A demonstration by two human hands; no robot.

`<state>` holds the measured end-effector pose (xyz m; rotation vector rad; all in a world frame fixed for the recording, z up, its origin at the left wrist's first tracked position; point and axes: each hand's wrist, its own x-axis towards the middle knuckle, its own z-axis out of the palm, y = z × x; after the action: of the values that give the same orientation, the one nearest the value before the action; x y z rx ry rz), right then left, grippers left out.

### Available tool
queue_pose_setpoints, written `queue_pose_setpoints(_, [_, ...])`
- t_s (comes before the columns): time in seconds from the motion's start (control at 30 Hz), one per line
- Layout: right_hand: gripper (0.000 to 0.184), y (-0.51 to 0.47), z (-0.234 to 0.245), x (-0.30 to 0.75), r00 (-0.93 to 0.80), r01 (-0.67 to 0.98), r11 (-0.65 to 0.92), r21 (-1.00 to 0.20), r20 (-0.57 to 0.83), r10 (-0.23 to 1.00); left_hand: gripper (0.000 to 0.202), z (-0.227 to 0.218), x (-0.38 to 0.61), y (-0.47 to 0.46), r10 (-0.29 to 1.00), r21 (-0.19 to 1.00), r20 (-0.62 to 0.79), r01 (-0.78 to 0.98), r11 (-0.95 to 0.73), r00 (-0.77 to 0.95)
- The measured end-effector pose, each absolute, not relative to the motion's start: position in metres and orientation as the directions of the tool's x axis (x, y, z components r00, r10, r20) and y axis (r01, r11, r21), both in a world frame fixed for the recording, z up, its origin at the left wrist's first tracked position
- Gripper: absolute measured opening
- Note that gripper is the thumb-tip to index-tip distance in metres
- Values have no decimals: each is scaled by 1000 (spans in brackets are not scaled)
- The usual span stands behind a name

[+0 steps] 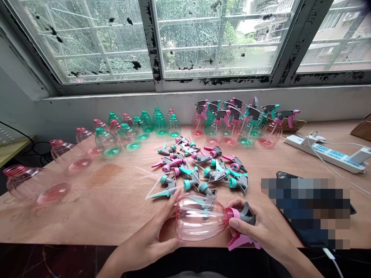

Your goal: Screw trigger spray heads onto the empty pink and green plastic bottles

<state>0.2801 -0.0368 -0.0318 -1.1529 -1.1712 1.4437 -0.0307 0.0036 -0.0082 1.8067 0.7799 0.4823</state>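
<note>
A clear pink spray bottle [199, 222] lies sideways in the air at the table's front edge, its base to the left. My left hand [162, 227] grips the base end, thumb below and fingers above. Around the pink collar of the grey-and-pink trigger sprayer [246, 216], at the bottle's neck, my right hand [257, 224] is closed. The sprayer head sits on the bottle mouth with its pink trigger pointing down; whether it is fully tightened I cannot tell. Just beyond the bottle lies a pile of loose trigger sprayers [193, 184], grey with pink or teal parts and thin clear tubes.
Open pink and green bottles [108, 142] stand in rows at the left and back. Several bottles with sprayers fitted [214, 131] are grouped at the back right. A white power strip [327, 152] with cables and a dark, blurred-out device [290, 224] occupy the right side.
</note>
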Motion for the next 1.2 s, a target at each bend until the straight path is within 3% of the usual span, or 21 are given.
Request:
queue_pose_setpoints(0.13, [38, -37, -34, 281, -139, -92, -128, -987, -115, 984, 102, -12, -33, 5, 730, 936, -87, 307, -174, 678])
queue_pose_setpoints(0.3, [37, -37, -36, 282, -155, -90, -122, -988, -107, 982, 101, -15, -36, 6, 736, 918, -130, 361, -163, 665])
queue_pose_setpoints(0.73, [36, -37, -36, 282, -156, -90, -125, -988, -110, 982, 93, -15, -37, 7, 727, 918, -104, 346, -193, 679])
queue_pose_setpoints(1.0, [37, -37, -35, 282, -140, -59, -122, -991, -112, 984, 89, -15, -35, 6, 708, 903, 0, 305, -304, 706])
queue_pose_setpoints(1.2, [37, -37, -35, 283, -153, -58, -118, -991, -108, 982, 102, -12, -33, 4, 722, 928, -51, 301, -222, 690])
